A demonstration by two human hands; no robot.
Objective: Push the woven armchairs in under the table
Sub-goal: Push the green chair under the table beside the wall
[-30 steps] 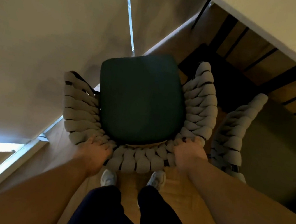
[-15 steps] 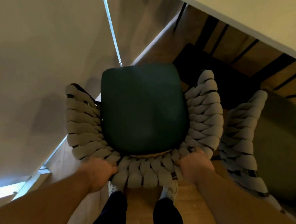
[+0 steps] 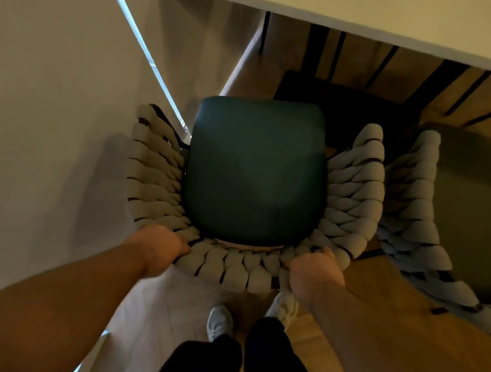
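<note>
A woven armchair (image 3: pixel 352 196) with thick grey braided back and arms and a dark green seat cushion (image 3: pixel 254 171) stands directly below me. My left hand (image 3: pixel 164 247) grips the left side of its braided backrest. My right hand (image 3: pixel 315 276) grips the right side of the backrest. The pale table top (image 3: pixel 355 9) runs across the upper edge of the view, and the chair's front edge sits short of it. A second woven armchair (image 3: pixel 415 214) stands right beside the first on the right, partly hidden at the frame edge.
A pale wall (image 3: pixel 39 80) with a bright window strip (image 3: pixel 139 34) runs close along the chair's left side. Dark table legs and slats (image 3: pixel 333 53) show under the table on the wooden floor. My feet in white shoes (image 3: pixel 220 323) stand just behind the chair.
The chair has turned from slanted to square with the table edge and moved nearer to it. Both hands kept their grip on the backrest, and my feet stepped after it.
</note>
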